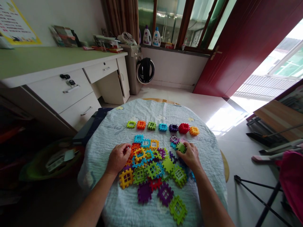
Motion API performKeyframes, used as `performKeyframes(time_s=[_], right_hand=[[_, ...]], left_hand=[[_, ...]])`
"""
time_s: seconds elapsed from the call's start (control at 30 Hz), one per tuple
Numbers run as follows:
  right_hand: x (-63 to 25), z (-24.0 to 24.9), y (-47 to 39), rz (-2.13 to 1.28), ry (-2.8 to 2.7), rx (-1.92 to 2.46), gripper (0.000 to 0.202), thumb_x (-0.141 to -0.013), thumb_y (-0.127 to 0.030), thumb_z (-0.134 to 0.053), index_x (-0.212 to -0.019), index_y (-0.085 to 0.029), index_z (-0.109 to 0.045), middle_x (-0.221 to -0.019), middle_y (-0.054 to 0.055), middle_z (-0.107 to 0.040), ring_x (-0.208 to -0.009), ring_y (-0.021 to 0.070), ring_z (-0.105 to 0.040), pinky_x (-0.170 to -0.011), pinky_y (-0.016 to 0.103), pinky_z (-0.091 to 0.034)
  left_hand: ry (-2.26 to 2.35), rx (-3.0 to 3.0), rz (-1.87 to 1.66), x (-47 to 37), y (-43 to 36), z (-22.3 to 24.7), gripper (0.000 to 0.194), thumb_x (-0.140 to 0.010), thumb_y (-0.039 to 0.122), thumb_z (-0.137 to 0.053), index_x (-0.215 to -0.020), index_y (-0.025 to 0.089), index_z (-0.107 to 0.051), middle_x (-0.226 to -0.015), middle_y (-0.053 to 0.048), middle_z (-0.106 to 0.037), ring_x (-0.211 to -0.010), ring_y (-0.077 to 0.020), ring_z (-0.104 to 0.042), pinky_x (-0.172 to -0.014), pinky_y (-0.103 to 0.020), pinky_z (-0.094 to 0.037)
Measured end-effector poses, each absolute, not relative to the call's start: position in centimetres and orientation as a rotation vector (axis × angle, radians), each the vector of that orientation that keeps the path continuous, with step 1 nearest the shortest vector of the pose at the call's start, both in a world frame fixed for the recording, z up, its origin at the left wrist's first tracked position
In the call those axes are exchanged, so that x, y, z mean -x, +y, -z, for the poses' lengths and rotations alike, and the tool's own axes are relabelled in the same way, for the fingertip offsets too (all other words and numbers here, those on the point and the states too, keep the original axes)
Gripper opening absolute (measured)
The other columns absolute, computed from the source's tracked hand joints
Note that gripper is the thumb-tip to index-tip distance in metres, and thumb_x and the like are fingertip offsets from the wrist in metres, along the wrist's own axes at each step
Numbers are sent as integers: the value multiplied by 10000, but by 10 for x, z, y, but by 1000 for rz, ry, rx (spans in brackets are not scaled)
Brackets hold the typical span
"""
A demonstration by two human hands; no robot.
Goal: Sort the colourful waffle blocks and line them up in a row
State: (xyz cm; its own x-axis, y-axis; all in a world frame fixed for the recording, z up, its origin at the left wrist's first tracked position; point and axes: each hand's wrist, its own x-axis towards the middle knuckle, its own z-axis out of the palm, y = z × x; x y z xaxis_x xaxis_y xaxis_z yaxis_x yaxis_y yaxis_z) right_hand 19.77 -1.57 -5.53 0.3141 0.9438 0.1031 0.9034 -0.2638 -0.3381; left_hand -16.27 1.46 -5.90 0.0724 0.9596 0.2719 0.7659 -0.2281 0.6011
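Colourful square building blocks with notched edges lie in a loose pile on the cloth-covered table. At the pile's left edge is my left hand point(119, 157), its fingers curled together beside red-orange blocks point(135, 148); what they hold, if anything, is hidden. My right hand point(191, 155) grips a light green block point(181, 147) between thumb and fingers, at the pile's right side. Just beyond it lies a purple window block point(174, 139). Nearer me are a yellow block point(126, 178), a dark purple block point(144, 192) and a green window block point(178, 209).
Beyond the pile runs a row of blocks sorted by colour, from a lime block point(131, 124) to an orange-yellow stack point(194, 130). A pale blue cloth point(101, 157) covers the round table. A desk point(59, 60) stands left, a washing machine point(133, 67) behind, a tripod-like stand point(255, 189) right.
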Motion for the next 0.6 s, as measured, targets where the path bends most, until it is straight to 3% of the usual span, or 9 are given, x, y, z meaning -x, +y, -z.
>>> performKeyframes(time_s=[0.3, 0.6], right_hand=[[-189, 36, -6, -93, -1657, 2144, 397, -703, -386, -656, -1061, -221, -617, -1043, 70, -579, -983, 265, -516, -851, 379, -370], [-117, -5, 97, -217, -2063, 1845, 436, -707, -405, -683, -1102, -231, -623, -1109, 83, -574, -1042, 274, -472, -881, 373, -341]], left_hand=[[1708, -2066, -920, 163, 14, 61, 232, -837, 335, -481, -905, 206, -663, -858, -38, -693, -823, -209, -606, -815, -342, -475], [1718, -2046, -888, 161, 12, 56, 197, -839, 288, -493, -908, 214, -663, -879, -38, -696, -843, -209, -602, -824, -353, -468]])
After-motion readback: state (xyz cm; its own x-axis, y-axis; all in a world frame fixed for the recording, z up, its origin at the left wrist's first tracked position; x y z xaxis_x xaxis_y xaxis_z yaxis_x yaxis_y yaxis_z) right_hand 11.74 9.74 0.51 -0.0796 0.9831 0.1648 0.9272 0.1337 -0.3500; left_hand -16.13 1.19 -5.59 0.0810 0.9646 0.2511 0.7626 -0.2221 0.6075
